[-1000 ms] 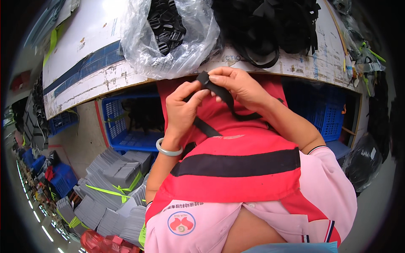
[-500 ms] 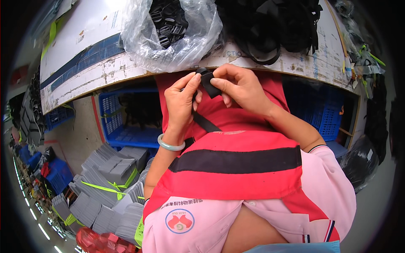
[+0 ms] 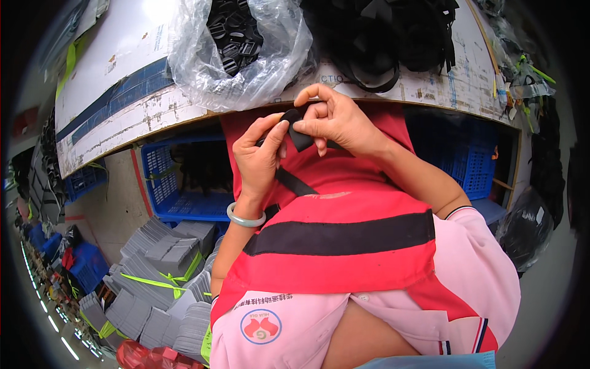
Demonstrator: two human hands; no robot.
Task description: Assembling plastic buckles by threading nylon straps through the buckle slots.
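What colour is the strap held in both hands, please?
The strap is black, in the head view.

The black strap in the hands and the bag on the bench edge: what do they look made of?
The black strap looks like woven webbing, matte and flat; it bends limply between the left hand and the right hand, though no weave is visible. The bag looks like thin clear plastic film: glossy, crinkled, with black buckle-like parts showing through.

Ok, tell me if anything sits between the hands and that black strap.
Nothing visible does. Both the left hand and the right hand already pinch the black strap directly, just below the table edge, with the clear bag of buckles lying apart above.
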